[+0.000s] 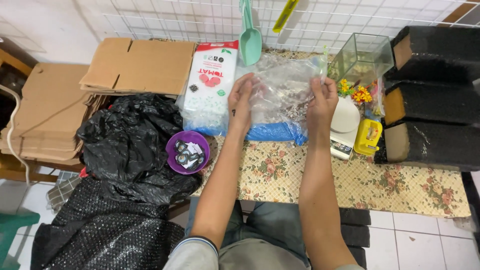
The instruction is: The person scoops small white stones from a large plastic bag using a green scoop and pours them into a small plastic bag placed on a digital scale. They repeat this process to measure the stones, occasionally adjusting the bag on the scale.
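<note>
While both hands grip it, clear plastic bag [285, 87] hangs stretched over desk [310, 175], apparently to spread mouth. Left hand [242, 100] clamped on bag edge at 9 o'clock; right hand [322, 97] pinched on edge at 3 o'clock. Blue-bottomed sack [275, 131] directly beneath. White seed packet [210, 85] at 9 o'clock; purple bowl [187, 151] at 7; white scale [345, 122] at 4; green scoop [250, 42] at 12.
</note>
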